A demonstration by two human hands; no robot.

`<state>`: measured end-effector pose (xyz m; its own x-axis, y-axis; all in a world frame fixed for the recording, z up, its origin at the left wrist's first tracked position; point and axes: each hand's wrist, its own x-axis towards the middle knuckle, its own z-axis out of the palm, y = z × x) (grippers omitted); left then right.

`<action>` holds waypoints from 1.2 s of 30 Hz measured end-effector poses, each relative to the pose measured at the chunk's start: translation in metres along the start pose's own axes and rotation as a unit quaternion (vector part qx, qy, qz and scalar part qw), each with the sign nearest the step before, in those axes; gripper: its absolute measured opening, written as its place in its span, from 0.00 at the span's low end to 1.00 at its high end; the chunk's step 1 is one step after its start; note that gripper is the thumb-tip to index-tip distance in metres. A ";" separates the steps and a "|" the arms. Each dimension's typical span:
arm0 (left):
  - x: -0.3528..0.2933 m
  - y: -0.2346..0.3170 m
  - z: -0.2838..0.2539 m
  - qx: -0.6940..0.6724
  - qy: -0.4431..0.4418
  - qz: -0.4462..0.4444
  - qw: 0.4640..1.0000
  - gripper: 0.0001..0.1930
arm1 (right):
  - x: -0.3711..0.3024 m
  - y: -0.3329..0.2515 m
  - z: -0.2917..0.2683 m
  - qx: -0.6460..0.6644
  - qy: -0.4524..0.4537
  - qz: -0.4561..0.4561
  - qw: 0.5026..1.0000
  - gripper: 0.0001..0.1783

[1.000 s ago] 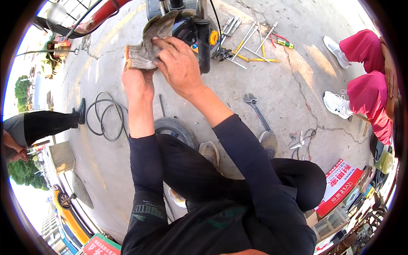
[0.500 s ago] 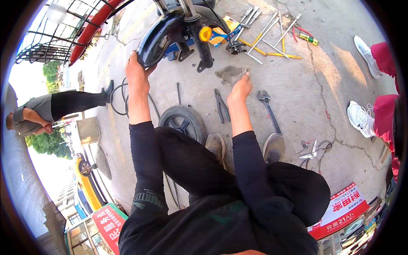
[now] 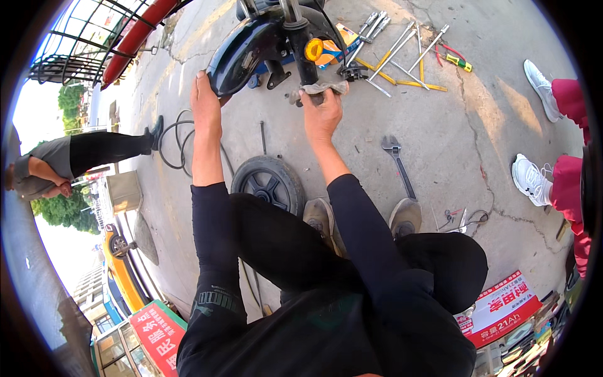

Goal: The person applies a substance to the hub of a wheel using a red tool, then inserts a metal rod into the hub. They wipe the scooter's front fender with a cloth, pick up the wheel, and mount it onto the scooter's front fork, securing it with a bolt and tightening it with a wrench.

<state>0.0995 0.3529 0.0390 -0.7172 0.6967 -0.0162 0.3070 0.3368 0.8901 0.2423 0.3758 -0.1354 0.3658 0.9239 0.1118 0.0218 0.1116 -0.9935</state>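
My left hand (image 3: 206, 107) grips the lower edge of a glossy black front fender (image 3: 237, 60), its fingers wrapped behind the rim. My right hand (image 3: 323, 116) is closed on a grey rag (image 3: 339, 88), which is pressed around the bottom end of the black fork leg (image 3: 306, 70). An orange round reflector (image 3: 313, 49) sits on that leg just above. The fork's lower end is mostly covered by the rag and fingers. Beneath my arms, a small black wheel (image 3: 295, 187) with a tyre lies on the concrete by my shoe.
An adjustable wrench (image 3: 399, 166) lies right of my arm. Socket wrenches (image 3: 402, 56) and red-handled pliers (image 3: 453, 58) are at the far right. A black cable (image 3: 182, 147) coils left. People stand at both sides; a red wire basket (image 3: 135, 44) hangs upper left.
My right hand has moved left and up, bringing the rag from open air onto the fork leg's lower end. The left hand stays on the fender. My right forearm now hides the black pliers.
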 end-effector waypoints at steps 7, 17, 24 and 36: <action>-0.009 -0.007 0.002 -0.066 -0.057 0.045 0.995 0.24 | 0.022 -0.015 0.001 -0.035 -0.026 0.002 0.999 0.15; -0.004 -0.014 -0.005 -0.042 -0.080 0.060 0.994 0.26 | 0.044 -0.014 0.003 0.209 -0.081 0.037 0.974 0.15; 0.001 -0.017 -0.007 -0.056 -0.070 0.043 0.995 0.26 | -0.062 0.085 -0.031 0.145 -0.170 0.305 0.926 0.15; -0.009 -0.012 0.001 -0.028 -0.097 0.073 0.992 0.27 | 0.046 0.140 -0.063 -0.153 -0.109 0.235 0.954 0.17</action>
<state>0.1025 0.3433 0.0279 -0.5319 0.8462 0.0322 0.3589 0.1909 0.9136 0.3212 0.4108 -0.2702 0.2010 0.9037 -0.3781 0.1857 -0.4142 -0.8911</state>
